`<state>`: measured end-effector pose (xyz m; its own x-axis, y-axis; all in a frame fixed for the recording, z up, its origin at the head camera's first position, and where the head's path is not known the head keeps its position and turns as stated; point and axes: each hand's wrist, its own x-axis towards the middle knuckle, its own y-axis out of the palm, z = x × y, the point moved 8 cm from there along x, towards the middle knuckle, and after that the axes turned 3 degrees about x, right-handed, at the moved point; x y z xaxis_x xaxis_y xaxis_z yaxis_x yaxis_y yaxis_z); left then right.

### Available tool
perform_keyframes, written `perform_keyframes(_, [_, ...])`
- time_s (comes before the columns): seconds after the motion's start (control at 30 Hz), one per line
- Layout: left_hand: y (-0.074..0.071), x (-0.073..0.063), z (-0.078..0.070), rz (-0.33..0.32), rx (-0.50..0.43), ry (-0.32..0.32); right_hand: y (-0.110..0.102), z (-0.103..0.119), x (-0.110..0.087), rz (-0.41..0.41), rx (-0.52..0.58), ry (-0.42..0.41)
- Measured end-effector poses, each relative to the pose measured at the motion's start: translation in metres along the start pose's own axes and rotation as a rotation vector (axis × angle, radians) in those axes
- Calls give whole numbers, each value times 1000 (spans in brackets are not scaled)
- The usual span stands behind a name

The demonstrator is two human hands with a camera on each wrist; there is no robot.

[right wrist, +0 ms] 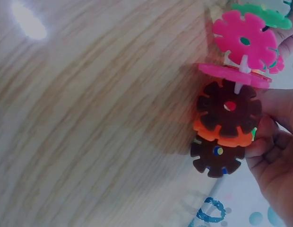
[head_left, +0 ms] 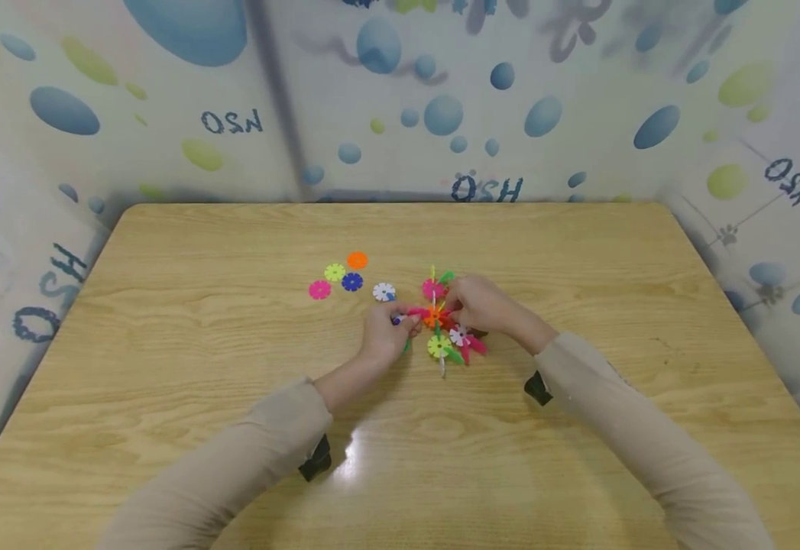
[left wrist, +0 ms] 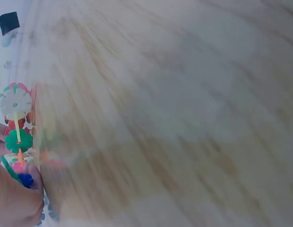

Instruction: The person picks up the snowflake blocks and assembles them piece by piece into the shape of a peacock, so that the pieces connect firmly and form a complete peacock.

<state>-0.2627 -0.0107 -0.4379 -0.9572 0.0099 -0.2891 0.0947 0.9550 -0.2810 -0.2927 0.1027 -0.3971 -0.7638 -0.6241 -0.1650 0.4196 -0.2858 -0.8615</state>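
A cluster of interlocking notched plastic discs stands on the table between both hands, with an orange disc (head_left: 434, 316) near its middle. Pink, white and yellow-green discs surround that one. On the cluster's left side, my left hand (head_left: 386, 334) pinches the pieces between thumb and fingers; a blue disc (left wrist: 26, 179) shows at its fingertips in the left wrist view. My right hand (head_left: 484, 305) grips the cluster from the right. The right wrist view shows its fingers against a brown disc (right wrist: 218, 163), below another brown disc (right wrist: 229, 109) and a pink disc (right wrist: 245, 40).
Loose discs lie to the left: orange (head_left: 357, 260), yellow-green (head_left: 335, 273), blue (head_left: 352, 282) and pink (head_left: 320, 289). A white disc (head_left: 383, 291) is just beyond the left hand. The wooden table (head_left: 234, 336) meets a patterned wall (head_left: 400, 114) at its back edge.
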Motion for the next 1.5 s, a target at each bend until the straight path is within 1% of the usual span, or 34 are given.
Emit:
perform_keyframes(0.03, [1,0,0,5,9,8,1,0,0,4,-13,0])
perform_keyframes(0.1, [1,0,-1,30,40,45,2,1,1,12,-48,1])
perform_keyframes(0.2, [-2,-1,-2,65,141,104,6,0,3,42,-84,17])
perform_keyframes(0.23, [-3,-1,-2,83,170,117,7,-1,4,53,-89,32])
perform_keyframes(0.27, [-4,-1,-1,104,185,116,8,-2,3,59,-84,49])
perform_keyframes(0.37, [-4,-1,1,183,147,62,8,-6,1,61,-64,94])
perform_keyframes(0.47, [-3,-1,4,276,49,-2,5,-8,-3,49,-72,125])
perform_keyframes(0.53, [-5,-1,4,313,24,-17,1,-7,-7,38,-93,126])
perform_keyframes(0.6, [-8,-1,5,336,7,-14,-4,-3,-12,10,-108,122])
perform_keyframes(0.67, [-12,-1,5,338,4,-10,-10,4,-19,-31,-114,123])
perform_keyframes(0.73, [-16,-1,5,329,-2,-6,-13,17,-25,-72,-97,122])
perform_keyframes(0.77, [-18,-2,6,318,15,-2,-12,24,-27,-82,-76,121])
perform_keyframes(0.83, [-24,-2,9,282,51,-16,-4,40,-32,-65,-20,134])
perform_keyframes(0.93, [-29,0,13,239,64,-57,18,60,-37,1,27,160])
perform_keyframes(1.0, [-32,1,16,227,56,-98,33,66,-40,64,52,209])
perform_keyframes(1.1, [-30,4,20,256,-4,-173,49,67,-46,143,64,279])
perform_keyframes(1.17, [-27,5,22,284,-33,-211,56,67,-52,196,76,300])
perform_keyframes(1.23, [-23,6,23,309,-77,-232,60,67,-57,229,53,302])
perform_keyframes(1.3, [-21,7,23,316,-104,-232,62,68,-60,237,5,285])
perform_keyframes(1.37, [-19,8,22,318,-129,-233,62,69,-62,216,-81,257])
perform_keyframes(1.43, [-17,6,22,318,-149,-239,62,71,-64,177,-147,239])
perform_keyframes(1.5, [-15,3,23,331,-176,-242,61,73,-66,137,-187,223])
